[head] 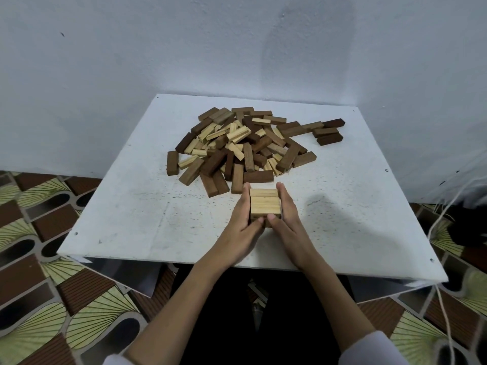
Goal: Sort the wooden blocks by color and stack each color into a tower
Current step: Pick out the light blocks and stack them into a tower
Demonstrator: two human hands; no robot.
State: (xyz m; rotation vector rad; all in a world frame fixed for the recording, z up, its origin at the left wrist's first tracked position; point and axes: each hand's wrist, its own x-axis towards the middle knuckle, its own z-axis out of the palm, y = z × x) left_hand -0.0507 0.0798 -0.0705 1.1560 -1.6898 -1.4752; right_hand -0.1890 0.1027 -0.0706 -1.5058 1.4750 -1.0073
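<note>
A short stack of light-coloured wooden blocks stands on the white board, three blocks side by side on its top layer. My left hand presses flat against the stack's left side, and my right hand presses against its right side. Both thumbs touch its near face. Behind the stack lies a mixed heap of blocks in light, mid-brown and dark brown, spread over the board's middle and back.
A few dark blocks lie apart at the heap's right end. The board sits low over a patterned floor mat, against a pale wall. A thin cord hangs at the right edge.
</note>
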